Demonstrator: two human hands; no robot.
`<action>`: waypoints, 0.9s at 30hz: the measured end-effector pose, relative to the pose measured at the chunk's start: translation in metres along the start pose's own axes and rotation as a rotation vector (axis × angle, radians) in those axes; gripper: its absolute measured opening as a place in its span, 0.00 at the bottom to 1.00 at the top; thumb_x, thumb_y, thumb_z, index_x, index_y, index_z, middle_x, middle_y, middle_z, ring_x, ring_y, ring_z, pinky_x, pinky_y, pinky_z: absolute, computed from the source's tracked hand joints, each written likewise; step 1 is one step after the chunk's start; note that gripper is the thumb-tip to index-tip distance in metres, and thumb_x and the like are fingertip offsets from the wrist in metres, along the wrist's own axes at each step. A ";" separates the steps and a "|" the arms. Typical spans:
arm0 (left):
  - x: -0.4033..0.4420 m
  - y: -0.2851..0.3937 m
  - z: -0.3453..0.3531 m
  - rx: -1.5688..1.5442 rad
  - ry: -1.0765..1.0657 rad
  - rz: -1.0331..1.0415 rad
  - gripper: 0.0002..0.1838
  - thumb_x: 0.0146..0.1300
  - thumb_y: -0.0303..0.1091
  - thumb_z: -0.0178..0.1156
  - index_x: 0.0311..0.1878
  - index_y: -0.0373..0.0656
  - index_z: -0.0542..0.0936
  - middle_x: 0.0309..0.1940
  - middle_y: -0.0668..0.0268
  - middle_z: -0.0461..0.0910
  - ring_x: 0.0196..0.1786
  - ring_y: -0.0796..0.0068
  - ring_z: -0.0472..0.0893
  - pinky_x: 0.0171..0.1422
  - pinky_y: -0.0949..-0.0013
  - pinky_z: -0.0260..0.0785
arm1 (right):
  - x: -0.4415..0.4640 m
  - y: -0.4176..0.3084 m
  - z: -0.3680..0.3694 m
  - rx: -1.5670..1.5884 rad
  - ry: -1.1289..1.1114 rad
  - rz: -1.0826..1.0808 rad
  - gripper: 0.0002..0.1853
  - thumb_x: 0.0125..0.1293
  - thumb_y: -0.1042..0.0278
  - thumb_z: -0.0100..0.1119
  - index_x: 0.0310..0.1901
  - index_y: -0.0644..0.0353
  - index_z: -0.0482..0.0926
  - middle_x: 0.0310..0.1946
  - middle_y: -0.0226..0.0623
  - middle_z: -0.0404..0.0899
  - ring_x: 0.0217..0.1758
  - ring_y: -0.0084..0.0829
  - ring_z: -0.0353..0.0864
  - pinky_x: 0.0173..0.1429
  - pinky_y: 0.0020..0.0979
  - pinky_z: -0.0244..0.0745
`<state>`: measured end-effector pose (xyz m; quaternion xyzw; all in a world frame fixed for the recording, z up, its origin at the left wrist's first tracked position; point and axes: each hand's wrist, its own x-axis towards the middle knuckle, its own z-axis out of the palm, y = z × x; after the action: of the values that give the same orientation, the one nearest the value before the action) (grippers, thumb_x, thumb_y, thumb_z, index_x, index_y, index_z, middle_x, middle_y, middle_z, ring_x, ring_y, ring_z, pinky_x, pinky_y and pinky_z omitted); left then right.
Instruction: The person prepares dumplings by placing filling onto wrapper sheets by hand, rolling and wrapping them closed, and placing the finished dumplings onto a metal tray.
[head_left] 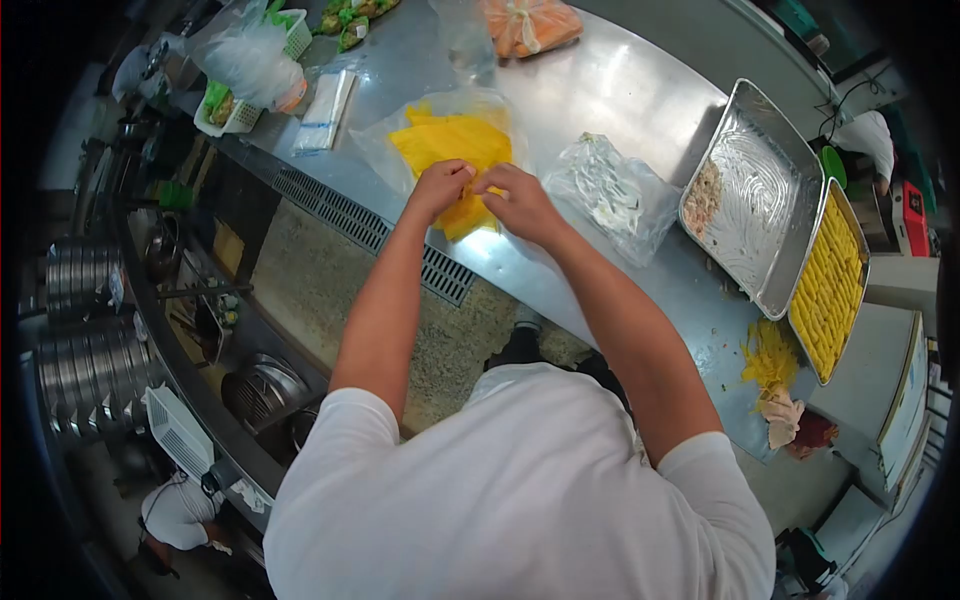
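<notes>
A person in a white short-sleeved shirt (520, 480) bends both bare hands to a loose pile of thin, bright-yellow sheets (458, 140), lying on clear plastic film (374, 140) atop a brushed-steel table (640, 90). The left hand (440, 188) sits at the pile's 6 o'clock side, the right hand (521, 203) at 5, fingers bent inward; whether either pinch is closed, one cannot tell. The sheets look light, limp and easily torn, perhaps clinging together, and best taken by a free edge, fingertips wide apart. At 3 to 4 o'clock lies a crumpled clear plastic bag (617, 190), with a deep rectangular silver metal tray (765, 185) beyond it
</notes>
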<state>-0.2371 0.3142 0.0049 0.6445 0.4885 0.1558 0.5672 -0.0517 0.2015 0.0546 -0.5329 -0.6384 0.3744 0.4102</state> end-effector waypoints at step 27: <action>-0.162 0.087 0.326 0.551 -0.773 0.654 0.20 0.72 0.42 0.59 0.62 0.42 0.78 0.75 0.51 0.66 0.64 0.45 0.79 0.66 0.51 0.74 | -0.366 0.066 -0.132 0.649 0.807 0.727 0.11 0.74 0.68 0.62 0.53 0.61 0.79 0.39 0.31 0.84 0.35 0.19 0.83 0.36 0.22 0.78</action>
<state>-0.0289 0.0053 0.0389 0.8961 0.0435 -0.0567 0.4380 0.1300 -0.1448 -0.0008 -0.6635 -0.0658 0.4340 0.6059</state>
